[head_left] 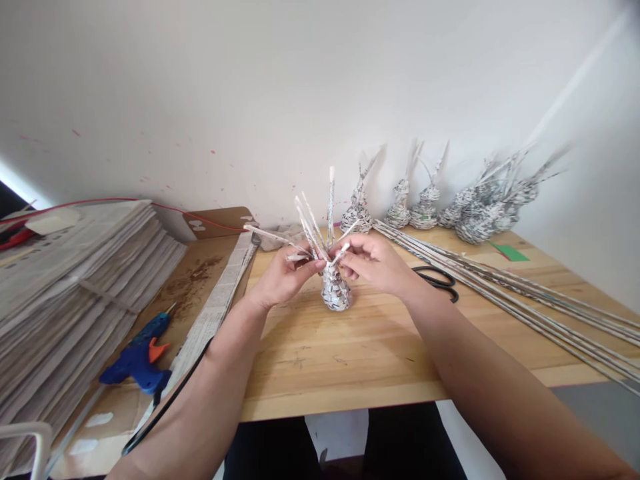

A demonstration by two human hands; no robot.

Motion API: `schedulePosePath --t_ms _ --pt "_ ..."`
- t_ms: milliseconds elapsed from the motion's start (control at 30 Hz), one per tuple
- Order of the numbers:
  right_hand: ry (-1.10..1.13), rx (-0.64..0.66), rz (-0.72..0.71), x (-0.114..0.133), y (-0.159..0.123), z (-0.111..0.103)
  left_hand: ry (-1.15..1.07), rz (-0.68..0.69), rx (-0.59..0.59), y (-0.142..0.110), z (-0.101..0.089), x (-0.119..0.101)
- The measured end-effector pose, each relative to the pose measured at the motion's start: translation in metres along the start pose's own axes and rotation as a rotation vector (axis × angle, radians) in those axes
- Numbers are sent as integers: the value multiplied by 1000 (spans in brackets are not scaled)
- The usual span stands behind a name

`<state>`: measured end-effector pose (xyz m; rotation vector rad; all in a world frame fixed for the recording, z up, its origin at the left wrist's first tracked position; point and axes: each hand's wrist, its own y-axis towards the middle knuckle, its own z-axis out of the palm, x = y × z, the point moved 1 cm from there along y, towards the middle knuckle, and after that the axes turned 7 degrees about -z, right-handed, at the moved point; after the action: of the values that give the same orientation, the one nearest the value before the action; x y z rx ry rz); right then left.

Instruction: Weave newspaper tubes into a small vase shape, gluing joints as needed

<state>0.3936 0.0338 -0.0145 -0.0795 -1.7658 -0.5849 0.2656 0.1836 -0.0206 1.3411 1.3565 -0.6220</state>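
Observation:
A small vase-shaped piece woven from rolled newspaper (336, 292) stands upright on the wooden table (345, 367), several paper tubes sticking up and outward from its narrow neck. From the left, my left hand (287, 272) pinches at the neck, thumb and fingers closed around the base of the tubes. On the other side my right hand (371, 261) is closed at the neck too, its fingertips by a short bent paper tube (341, 253). The exact spot under the fingertips is partly hidden.
Several similar woven newspaper pieces (426, 207) stand along the wall. Long paper tubes (480, 287) lie to the right beside black-handled scissors (440, 277) and a green scrap (510, 253). At left are a blue glue gun (137, 360) and stacked newspaper (75, 307).

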Motion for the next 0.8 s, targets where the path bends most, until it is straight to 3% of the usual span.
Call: schedulePosePath --t_ms 133,267,500,800 --pt "-131 44 -15 -2 -2 -2 16 25 -2 0 2 -1" --pt "-90 32 28 1 -3 -4 102 70 -14 -1 2 -3" --pt "-196 133 11 11 -2 -10 234 121 -28 -4 5 -6" --pt "-374 215 -28 20 -5 -22 207 168 -95 -7 20 -15"
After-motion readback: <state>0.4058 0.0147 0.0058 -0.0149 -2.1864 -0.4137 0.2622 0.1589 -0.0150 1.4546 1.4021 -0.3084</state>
